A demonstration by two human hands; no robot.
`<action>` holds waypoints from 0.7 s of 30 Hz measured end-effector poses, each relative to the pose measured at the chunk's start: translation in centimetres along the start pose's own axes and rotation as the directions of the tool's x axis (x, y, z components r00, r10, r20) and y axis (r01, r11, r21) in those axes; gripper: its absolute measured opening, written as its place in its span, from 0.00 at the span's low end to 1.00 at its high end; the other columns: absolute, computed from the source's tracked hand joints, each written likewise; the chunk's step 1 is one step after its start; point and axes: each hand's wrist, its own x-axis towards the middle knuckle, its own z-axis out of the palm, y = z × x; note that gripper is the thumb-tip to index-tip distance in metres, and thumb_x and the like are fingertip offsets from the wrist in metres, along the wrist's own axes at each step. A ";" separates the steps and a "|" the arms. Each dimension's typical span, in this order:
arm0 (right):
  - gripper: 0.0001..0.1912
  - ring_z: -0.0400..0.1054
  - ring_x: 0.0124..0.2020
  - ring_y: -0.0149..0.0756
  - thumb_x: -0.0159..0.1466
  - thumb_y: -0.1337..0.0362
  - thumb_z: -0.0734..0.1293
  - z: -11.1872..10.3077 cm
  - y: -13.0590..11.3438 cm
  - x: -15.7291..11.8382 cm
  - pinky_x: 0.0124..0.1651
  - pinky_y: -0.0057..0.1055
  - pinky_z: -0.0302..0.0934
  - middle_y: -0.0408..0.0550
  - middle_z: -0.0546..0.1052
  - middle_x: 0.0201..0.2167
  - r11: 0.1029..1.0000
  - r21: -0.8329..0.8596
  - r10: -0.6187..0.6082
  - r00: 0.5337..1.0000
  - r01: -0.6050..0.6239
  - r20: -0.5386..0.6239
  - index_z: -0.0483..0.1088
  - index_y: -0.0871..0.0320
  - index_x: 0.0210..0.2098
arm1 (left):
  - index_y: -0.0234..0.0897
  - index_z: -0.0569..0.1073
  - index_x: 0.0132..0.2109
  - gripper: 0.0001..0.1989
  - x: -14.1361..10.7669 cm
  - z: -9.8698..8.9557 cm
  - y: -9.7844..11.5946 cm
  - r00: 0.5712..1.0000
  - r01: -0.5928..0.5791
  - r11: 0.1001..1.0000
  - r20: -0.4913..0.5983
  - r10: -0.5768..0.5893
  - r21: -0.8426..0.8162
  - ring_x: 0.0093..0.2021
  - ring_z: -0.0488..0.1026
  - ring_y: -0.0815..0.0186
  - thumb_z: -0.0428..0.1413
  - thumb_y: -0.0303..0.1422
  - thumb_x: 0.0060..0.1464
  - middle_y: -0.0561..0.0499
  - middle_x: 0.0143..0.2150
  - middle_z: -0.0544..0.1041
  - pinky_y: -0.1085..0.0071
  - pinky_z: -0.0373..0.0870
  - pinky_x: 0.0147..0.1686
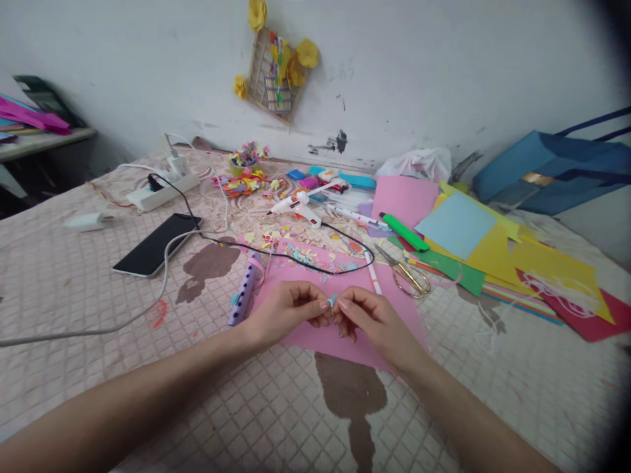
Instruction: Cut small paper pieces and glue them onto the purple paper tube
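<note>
Between the fingertips of my left hand (300,305) and my right hand (362,315) is a small piece of light blue paper (332,300). Both hands pinch it, held above a pink sheet of paper (315,338) on the table. Its exact shape is too small to make out. Little paper scraps (300,253) in blue and yellow lie on the sheet's far part. Left of my left hand rests a purple roll with dark dots (243,292). Gold-handled scissors (407,272) lie to the right, beyond my right hand.
A white glue gun (298,207) with a black cord lies behind the sheet. To the left are a tablet (156,246) and a power strip (162,190). Coloured papers (458,226), a green marker (404,231) and a blue bag (537,171) occupy the right.
</note>
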 end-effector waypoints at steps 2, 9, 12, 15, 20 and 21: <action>0.13 0.62 0.22 0.28 0.62 0.56 0.61 0.0 -0.1 0.0 0.24 0.26 0.57 0.41 0.68 0.22 1.000 0.003 0.005 1.000 -0.005 -0.002 0.64 0.59 0.27 | 0.29 0.73 0.32 0.10 0.0 0.0 0.0 1.000 0.011 1.000 0.005 -0.011 -0.015 0.29 0.71 0.71 0.57 0.35 0.50 0.49 0.27 0.75 0.74 0.67 0.32; 0.14 0.62 0.21 0.27 0.63 0.55 0.61 0.1 0.0 0.2 0.24 0.25 0.57 0.41 0.67 0.22 0.999 0.031 0.016 1.000 -0.015 -0.003 0.64 0.59 0.28 | 0.29 0.72 0.32 0.11 0.1 -0.1 -0.1 1.000 0.024 0.999 0.003 -0.024 -0.034 0.28 0.71 0.72 0.57 0.35 0.50 0.50 0.26 0.75 0.75 0.67 0.31; 0.14 0.63 0.22 0.28 0.63 0.54 0.60 0.1 0.1 0.2 0.24 0.25 0.57 0.41 0.67 0.22 1.000 0.030 0.009 1.000 -0.008 -0.029 0.65 0.59 0.30 | 0.29 0.72 0.31 0.11 0.0 -0.1 -0.1 1.000 0.027 1.000 -0.001 -0.027 -0.017 0.26 0.70 0.72 0.58 0.36 0.50 0.50 0.26 0.74 0.75 0.67 0.30; 0.15 0.63 0.21 0.28 0.62 0.53 0.61 0.1 0.1 0.2 0.24 0.26 0.57 0.41 0.67 0.21 1.000 0.019 0.002 1.000 -0.001 -0.031 0.65 0.59 0.30 | 0.30 0.71 0.31 0.11 -0.1 -0.1 0.0 1.000 0.012 1.000 -0.007 -0.012 -0.005 0.25 0.69 0.72 0.58 0.37 0.49 0.51 0.25 0.74 0.76 0.66 0.29; 0.16 0.63 0.21 0.28 0.63 0.52 0.60 0.3 0.0 0.0 0.24 0.25 0.58 0.41 0.68 0.21 1.000 -0.009 0.001 1.000 -0.001 -0.011 0.65 0.59 0.29 | 0.30 0.71 0.29 0.11 -0.2 0.0 0.2 1.000 0.007 1.000 -0.006 -0.007 0.026 0.25 0.68 0.73 0.58 0.36 0.49 0.52 0.24 0.73 0.76 0.66 0.28; 0.16 0.62 0.21 0.28 0.63 0.52 0.60 0.4 0.0 0.0 0.24 0.25 0.58 0.41 0.68 0.21 1.000 -0.017 -0.001 1.000 0.001 -0.007 0.65 0.59 0.28 | 0.30 0.71 0.29 0.11 -0.2 0.0 0.2 1.000 0.003 1.000 -0.004 -0.003 0.031 0.24 0.68 0.73 0.58 0.36 0.49 0.52 0.24 0.73 0.76 0.65 0.27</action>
